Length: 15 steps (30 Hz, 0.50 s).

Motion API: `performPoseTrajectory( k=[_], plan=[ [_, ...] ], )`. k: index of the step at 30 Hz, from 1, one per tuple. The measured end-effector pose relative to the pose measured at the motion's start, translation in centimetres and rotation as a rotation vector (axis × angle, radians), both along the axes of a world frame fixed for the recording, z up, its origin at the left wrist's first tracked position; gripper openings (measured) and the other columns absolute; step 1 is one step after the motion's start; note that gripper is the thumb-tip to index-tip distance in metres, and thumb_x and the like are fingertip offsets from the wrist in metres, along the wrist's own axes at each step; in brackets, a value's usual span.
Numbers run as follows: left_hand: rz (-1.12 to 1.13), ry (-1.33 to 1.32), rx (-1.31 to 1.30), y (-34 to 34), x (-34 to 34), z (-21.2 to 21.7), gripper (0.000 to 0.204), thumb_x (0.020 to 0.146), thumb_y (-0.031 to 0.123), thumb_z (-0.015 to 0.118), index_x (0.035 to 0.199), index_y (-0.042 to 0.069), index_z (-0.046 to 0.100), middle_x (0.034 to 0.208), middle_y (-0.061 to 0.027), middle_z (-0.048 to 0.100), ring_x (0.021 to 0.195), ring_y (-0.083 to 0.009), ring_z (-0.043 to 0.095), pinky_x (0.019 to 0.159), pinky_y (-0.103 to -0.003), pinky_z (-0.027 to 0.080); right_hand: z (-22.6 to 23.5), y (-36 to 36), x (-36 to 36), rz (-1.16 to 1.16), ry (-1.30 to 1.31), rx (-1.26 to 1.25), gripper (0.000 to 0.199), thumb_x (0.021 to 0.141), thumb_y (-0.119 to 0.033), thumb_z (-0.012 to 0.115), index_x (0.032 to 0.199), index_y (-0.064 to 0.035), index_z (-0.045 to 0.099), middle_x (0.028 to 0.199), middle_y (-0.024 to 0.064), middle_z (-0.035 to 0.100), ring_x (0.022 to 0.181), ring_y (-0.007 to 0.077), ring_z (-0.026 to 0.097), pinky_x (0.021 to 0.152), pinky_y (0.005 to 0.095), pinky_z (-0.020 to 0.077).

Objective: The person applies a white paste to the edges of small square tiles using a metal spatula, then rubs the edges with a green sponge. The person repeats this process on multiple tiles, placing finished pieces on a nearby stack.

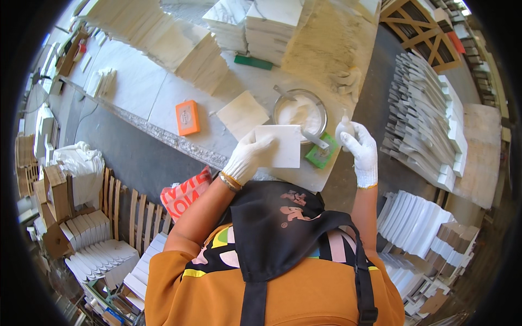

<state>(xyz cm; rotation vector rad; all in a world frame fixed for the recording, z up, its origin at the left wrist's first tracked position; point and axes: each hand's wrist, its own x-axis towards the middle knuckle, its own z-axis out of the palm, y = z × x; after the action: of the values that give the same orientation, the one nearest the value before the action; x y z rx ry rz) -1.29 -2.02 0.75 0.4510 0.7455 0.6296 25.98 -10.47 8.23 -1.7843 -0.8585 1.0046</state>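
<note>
My left hand [246, 155], in a white knit glove, grips a square white stone tile [284, 146] by its left edge and holds it over the near part of the worktable. In my gloved right hand [363, 149] is a small squeeze bottle [344, 129] with a pointed nozzle, tip up, just past the table's right edge. Between and beyond my hands stands a round metal bowl [325, 115] of white powder or paste, with a scraper [315, 139] lying across its near rim. A green block [324, 154] sits under the scraper's end. Another square tile [243, 116] lies left of the bowl.
An orange box [187, 117] lies on the table's left part. Tall stacks of stone tiles [274, 32] and a green strip [253, 62] stand farther back. Rows of stacked tiles [418, 119] fill the floor at right. A wooden pallet [133, 217] is at lower left.
</note>
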Motion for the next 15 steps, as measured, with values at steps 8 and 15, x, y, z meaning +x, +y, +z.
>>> performPoseTrajectory(
  k=[8,15],
  plan=[
    [-0.017,0.062,0.005,0.2,0.1,-1.0,0.028,0.096,0.013,0.064,0.122,0.003,0.058,0.108,-0.0044,0.066,0.095,-0.0142,0.063,0.087,-0.031,0.052,-6.3,0.4,3.8,-0.105,-0.224,0.118,0.031,0.087,-0.021,0.076,0.111,-0.0027,0.068,0.101,0.0033,0.071,0.091,0.0117,0.063,0.084,0.0283,0.05],
    [0.014,0.057,-0.007,0.2,0.1,-1.7,0.03,0.094,0.013,0.066,0.121,0.001,0.06,0.108,-0.0044,0.067,0.094,-0.0135,0.064,0.085,-0.029,0.052,-8.9,1.7,3.8,-0.038,-0.372,-0.009,0.028,0.081,-0.018,0.077,0.107,-0.009,0.07,0.099,0.0047,0.074,0.094,0.0188,0.069,0.086,0.0309,0.0515]
  ],
)
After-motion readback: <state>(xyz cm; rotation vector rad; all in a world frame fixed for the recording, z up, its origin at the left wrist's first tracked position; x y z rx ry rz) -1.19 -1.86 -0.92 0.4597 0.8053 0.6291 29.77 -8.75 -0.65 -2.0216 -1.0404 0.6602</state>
